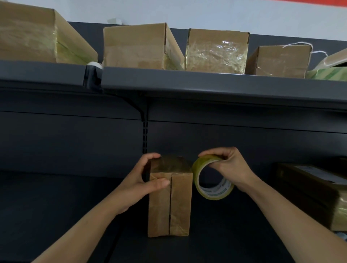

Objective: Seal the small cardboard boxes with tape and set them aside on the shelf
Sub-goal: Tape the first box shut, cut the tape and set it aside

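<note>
Left grip (142, 180) clamped the small cardboard box (170, 199): thumb lay across the front face up to the seam, fingers curled over the top left edge. Right grip (231, 167) pinched the tape roll (216, 190) at its top, fingers bent over the rim. The roll touched the box's upper right edge. Both forearms were bare.

Head view: the box stood upright on the lower shelf (56, 215), a dark deck. Its front seam was an open slit running top to bottom, and its top face looked glossy, as if taped. A larger taped box (319, 191) lay at the right end of the same shelf, well apart.

A dark back panel (75, 140) and slotted upright (145, 137) stood behind, with a bracket (139, 107) under the upper shelf (206, 82). That shelf carried a row of taped cardboard boxes (135, 47), one with white string (300, 46) over it. A small white item (94, 64) sat at the shelf joint, too small to identify. A pale wall (206, 15) rose above, with a red strip (319, 2) at the top right.
</note>
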{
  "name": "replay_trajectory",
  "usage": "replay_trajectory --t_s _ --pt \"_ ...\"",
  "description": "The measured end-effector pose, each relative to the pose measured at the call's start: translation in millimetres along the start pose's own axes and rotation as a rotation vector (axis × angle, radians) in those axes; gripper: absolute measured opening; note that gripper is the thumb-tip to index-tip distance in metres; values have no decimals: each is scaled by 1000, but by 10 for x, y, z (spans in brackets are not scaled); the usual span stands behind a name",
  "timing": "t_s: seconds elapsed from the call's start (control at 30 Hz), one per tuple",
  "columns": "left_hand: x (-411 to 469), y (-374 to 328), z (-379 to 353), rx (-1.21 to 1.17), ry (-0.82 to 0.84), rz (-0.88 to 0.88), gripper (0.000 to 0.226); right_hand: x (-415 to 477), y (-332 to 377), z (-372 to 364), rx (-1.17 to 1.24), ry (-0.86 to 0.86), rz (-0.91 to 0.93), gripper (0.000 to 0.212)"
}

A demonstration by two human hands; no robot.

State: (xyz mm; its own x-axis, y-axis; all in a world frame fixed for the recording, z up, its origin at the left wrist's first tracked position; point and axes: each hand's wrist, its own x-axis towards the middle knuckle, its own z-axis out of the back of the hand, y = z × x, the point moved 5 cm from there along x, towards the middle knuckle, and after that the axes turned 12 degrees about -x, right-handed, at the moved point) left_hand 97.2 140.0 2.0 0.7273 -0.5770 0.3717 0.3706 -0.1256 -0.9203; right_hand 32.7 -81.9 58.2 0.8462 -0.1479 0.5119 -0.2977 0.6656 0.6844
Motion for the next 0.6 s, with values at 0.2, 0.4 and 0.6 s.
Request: replay_trajectory --t_s 0.2,0.4,0.6 --pt "-16 -245 -1 572 6 -78 70 12 -24 -101 -28 -11 -24 34" --pt "-24 -464 -318 1089 110 -316 50 50 16 -103 -85 -6 -37 29" --pt "20 -515 -517 1054 279 -283 70 56 44 -111 -126 -1 -53 28"
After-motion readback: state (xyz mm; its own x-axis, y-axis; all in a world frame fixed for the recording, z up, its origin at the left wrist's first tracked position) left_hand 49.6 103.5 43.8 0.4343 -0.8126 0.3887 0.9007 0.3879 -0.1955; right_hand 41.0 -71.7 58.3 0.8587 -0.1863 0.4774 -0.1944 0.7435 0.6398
